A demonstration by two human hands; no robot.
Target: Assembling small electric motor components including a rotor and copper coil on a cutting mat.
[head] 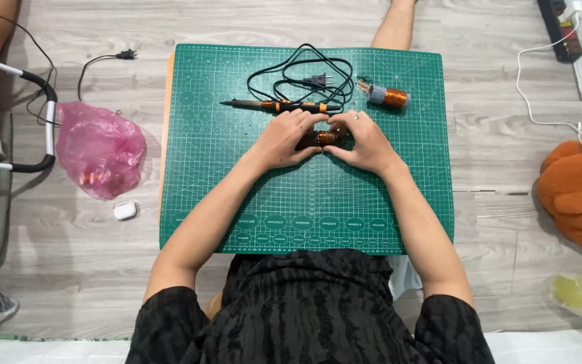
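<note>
Two hands, left hand (283, 138) and right hand (362, 141), grasp together what seems a small copper-wound coil (325, 138) at mid green cutting mat (237, 195); just beyond lies an orange-banded black soldering iron (281, 105).

Green gridded cutting mat (250, 195), black-and-orange soldering iron (281, 105), copper-orange coil (393, 98), translucent pink bag (99, 148), orange plush toy (580, 185), grey wood-grain floor (500, 168)

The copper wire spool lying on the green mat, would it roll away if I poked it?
Probably, a little. The copper wire spool looks round and lies on its side on the flat green mat, so a push across it might roll it. Its wider grey end could make it curve.
</note>
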